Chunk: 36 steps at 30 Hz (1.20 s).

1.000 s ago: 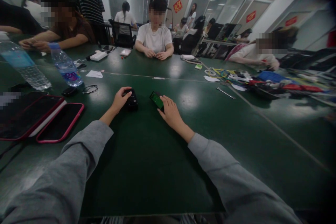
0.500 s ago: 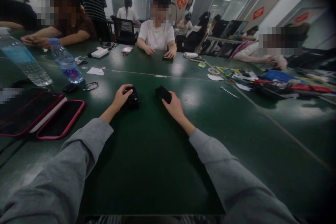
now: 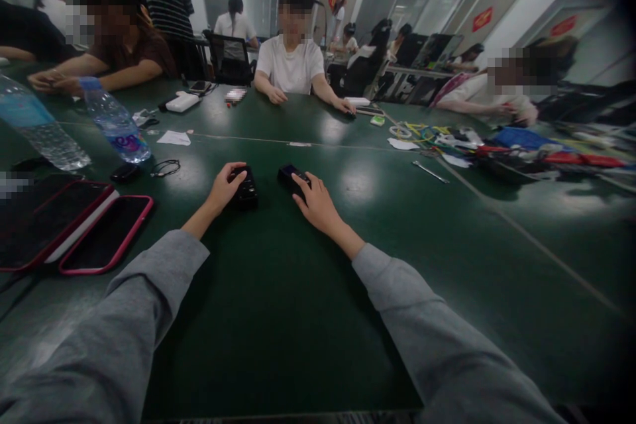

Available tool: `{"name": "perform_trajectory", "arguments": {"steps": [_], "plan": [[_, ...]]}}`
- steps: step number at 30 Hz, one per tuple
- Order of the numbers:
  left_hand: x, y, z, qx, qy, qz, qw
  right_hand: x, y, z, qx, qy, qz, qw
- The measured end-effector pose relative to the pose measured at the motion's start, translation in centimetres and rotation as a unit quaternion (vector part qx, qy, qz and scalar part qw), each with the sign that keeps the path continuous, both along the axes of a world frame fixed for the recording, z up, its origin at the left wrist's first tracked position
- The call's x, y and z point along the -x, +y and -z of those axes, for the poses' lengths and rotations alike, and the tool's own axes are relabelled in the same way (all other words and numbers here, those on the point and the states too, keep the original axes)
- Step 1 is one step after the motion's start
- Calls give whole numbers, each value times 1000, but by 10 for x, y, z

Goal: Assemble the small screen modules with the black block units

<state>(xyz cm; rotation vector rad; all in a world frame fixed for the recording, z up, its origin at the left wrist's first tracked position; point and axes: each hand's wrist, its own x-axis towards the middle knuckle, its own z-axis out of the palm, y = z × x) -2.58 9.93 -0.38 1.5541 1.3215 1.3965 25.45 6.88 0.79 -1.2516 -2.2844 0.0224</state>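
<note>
On the dark green table, my left hand (image 3: 224,191) is closed around the left side of a black handheld device with buttons (image 3: 247,191). Its thumb lies across the top face. To the right of that, a second black handheld device (image 3: 288,176) with a small dark screen rests on the table, tilted toward the left. Over its near right end lies my right hand (image 3: 318,204), fingers stretched out and apart, touching the device. The two devices are a short gap apart, and their exact kind cannot be made out.
To the left are a phone with a pink-red edge (image 3: 106,235), a dark tablet (image 3: 54,218), two water bottles (image 3: 116,119) and a coiled cord (image 3: 166,167). A wrench (image 3: 430,171) and a cable heap (image 3: 462,142) lie right. Across the table sits a person (image 3: 291,59).
My right hand has shifted left with its device and loosened, fingers now spread over it; the screen shows. My left hand keeps its hold. The person opposite has reached an arm sideways.
</note>
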Motion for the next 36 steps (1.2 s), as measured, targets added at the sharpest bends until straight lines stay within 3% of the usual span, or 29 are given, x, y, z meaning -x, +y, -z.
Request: {"name": "perform_trajectory", "arguments": {"steps": [3,6,11,14,18,22,29,36], "plan": [[0,1,1,-2,4,-1,1000,0,-2,-2,16,13,-9,1000],[0,1,1,-4,9,0,1000,-2,-2,-8,-32,69,-7,997],[0,4,5,-15,15,-5,1000,-25,16,-8,-131,182,101,969],[1,7,7,-17,11,-7,1000,-41,31,5,-92,202,163,961],[3,9,9,-16,11,-7,1000,-45,38,21,-15,151,185,971],[3,9,10,-16,16,-10,1000,-36,30,16,-52,113,204,971],[2,8,9,-15,18,-16,1000,-16,5,-7,-97,103,131,981],[-3,3,4,-35,67,-24,997,61,-41,-10,-40,96,10,995]]}}
